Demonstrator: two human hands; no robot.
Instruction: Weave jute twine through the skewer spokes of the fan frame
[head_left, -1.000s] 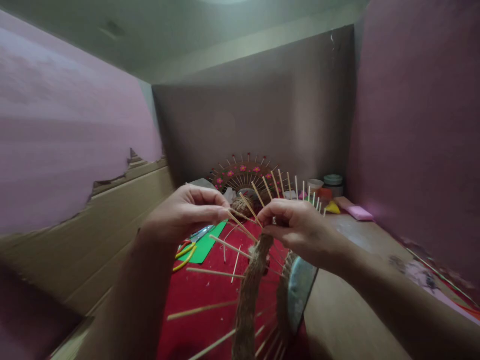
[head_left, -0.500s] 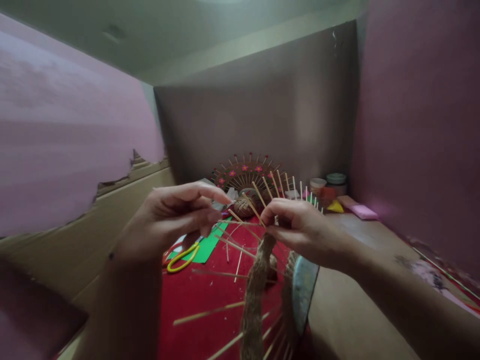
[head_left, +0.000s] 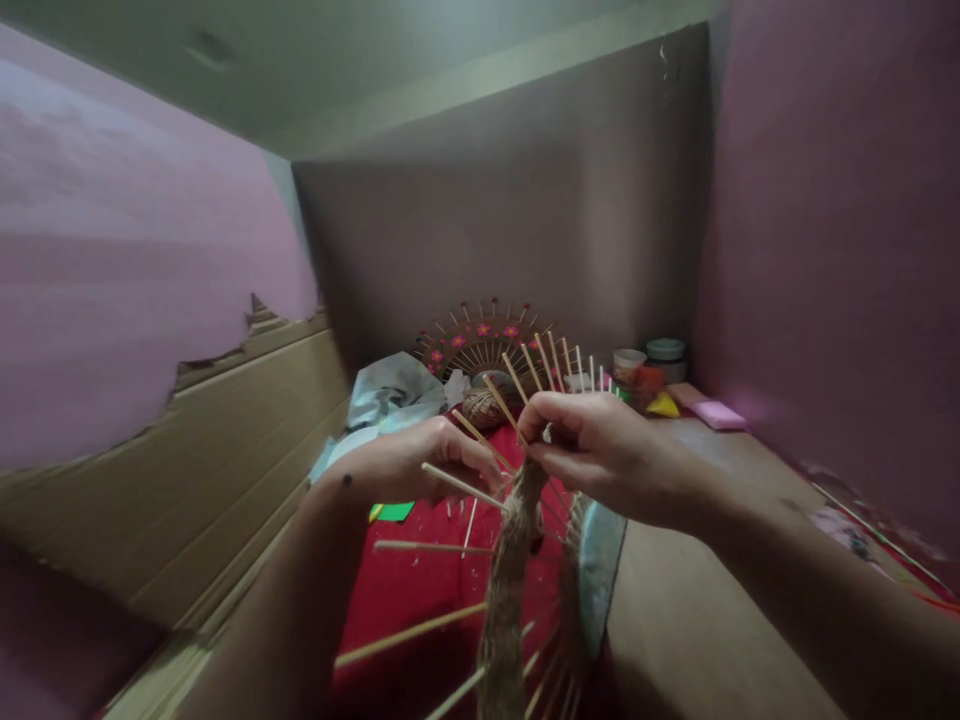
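Note:
A brown woven twine band [head_left: 504, 600] runs across thin wooden sticks [head_left: 420, 632] that radiate from a frame with a pale blue-green centre piece [head_left: 600, 572]. At the top end of the band, my right hand [head_left: 589, 445] pinches the twine beside a stick, thumb and forefinger together. My left hand [head_left: 431, 462] is just left of it, behind the nearer sticks, its fingers bent in toward the band. Its fingertips are partly hidden, so I cannot see what they grip. Red cloth [head_left: 427, 585] lies beneath.
Behind the hands sit a twine ball [head_left: 484, 408] and a flower-decorated fan-shaped piece [head_left: 469, 340]. Crumpled grey fabric [head_left: 394, 390] is at back left, above green paper [head_left: 394, 512]. Small tubs [head_left: 666, 352] and a pink block [head_left: 720, 415] are at right. Cardboard [head_left: 225, 480] borders the left.
My left hand has moved right and down, toward the band; the twine stretched between the hands no longer shows. My right hand keeps its pinch. The view has shifted slightly.

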